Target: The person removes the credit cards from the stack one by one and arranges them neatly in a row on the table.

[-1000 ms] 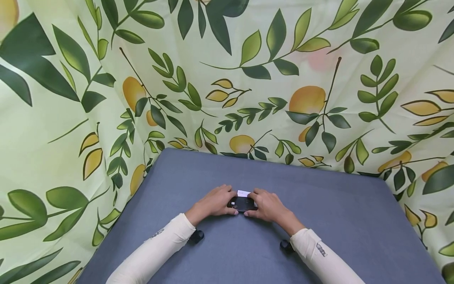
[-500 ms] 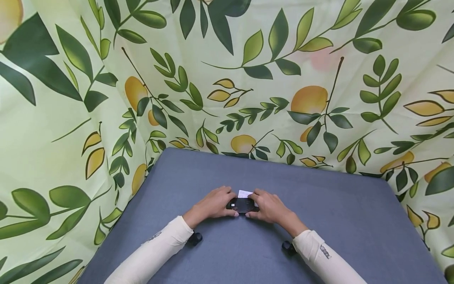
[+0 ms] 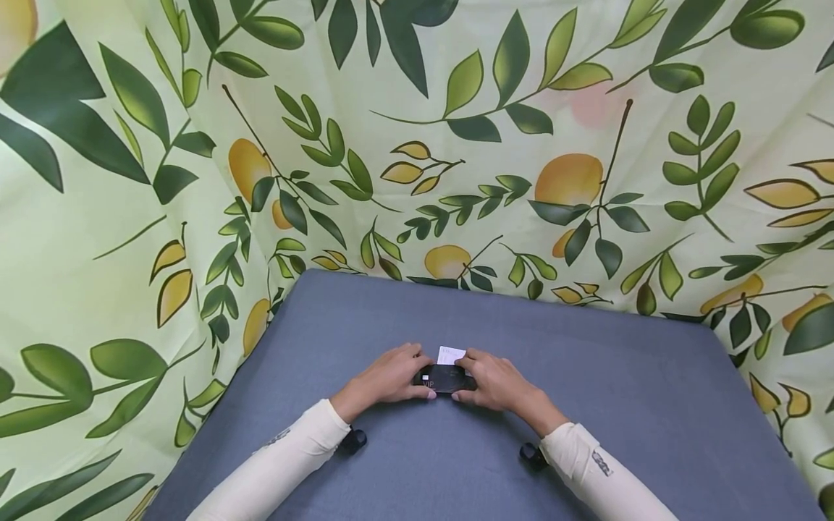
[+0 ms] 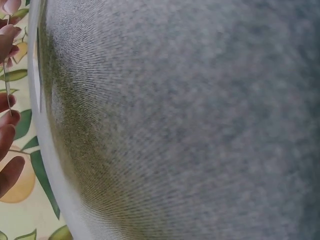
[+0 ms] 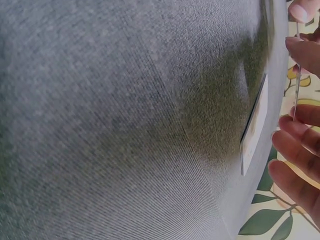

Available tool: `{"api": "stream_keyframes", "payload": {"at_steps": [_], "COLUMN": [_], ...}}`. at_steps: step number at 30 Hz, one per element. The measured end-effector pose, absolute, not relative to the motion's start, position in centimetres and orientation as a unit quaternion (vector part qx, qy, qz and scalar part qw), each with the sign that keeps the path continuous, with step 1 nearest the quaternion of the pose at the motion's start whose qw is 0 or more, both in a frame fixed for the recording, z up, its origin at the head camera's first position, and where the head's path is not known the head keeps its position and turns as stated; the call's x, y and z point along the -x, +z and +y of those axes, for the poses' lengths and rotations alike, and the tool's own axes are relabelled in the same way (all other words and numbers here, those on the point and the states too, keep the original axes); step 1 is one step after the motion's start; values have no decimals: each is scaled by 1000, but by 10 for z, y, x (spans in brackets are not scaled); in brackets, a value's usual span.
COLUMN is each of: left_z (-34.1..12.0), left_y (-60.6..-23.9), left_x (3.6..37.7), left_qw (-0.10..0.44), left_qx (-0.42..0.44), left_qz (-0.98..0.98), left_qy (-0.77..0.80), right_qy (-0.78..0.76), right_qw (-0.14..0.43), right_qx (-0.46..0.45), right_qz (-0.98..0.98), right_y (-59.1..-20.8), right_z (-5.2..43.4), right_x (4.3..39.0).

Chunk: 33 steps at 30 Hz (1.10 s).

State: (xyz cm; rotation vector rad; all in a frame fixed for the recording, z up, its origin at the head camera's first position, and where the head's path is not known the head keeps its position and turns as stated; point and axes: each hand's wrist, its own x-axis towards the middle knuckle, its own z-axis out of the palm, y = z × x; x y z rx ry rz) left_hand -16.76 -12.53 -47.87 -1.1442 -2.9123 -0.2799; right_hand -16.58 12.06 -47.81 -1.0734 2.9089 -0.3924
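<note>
Between my two hands is a thin black card (image 3: pixel 444 379) with "VIP" printed on it. My left hand (image 3: pixel 391 375) pinches its left end, thumb at the near edge and fingers at the far edge. On the right end my right hand (image 3: pixel 498 383) has the same kind of pinch. Edge-on, the card (image 5: pixel 298 75) looks like a thin line between the fingers in the right wrist view. Just beyond it a white card (image 3: pixel 449 354) lies on the table, partly hidden by the black card and right fingers. That white card (image 5: pixel 255 125) appears below the hands in the right wrist view.
A grey-blue cloth-covered table (image 3: pixel 619 405) spreads around the hands. Patterned fabric with leaves and yellow fruit (image 3: pixel 404 166) hangs behind it and along its sides. Below each wrist sits a small black device (image 3: pixel 355 440).
Both hands have drawn slightly toward me with the black card. More of the white card now shows beyond it. The grip on both ends looks unchanged.
</note>
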Motion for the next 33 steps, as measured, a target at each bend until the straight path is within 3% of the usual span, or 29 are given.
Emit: {"api": "stream_keyframes", "payload": {"at_steps": [19, 33], "left_z": [-136, -142], "left_y": [-477, -479], "left_x": [160, 157], "left_qw": [-2, -6], "left_qx": [365, 366], "left_qz": [-925, -927], "left_qy": [-105, -82], "right_qy": [-126, -121], "right_qw": [-10, 14], "right_qx": [332, 330], "right_qz": [935, 936], "right_y": [-479, -480], "right_z": [113, 107], "right_x": [157, 152]}}
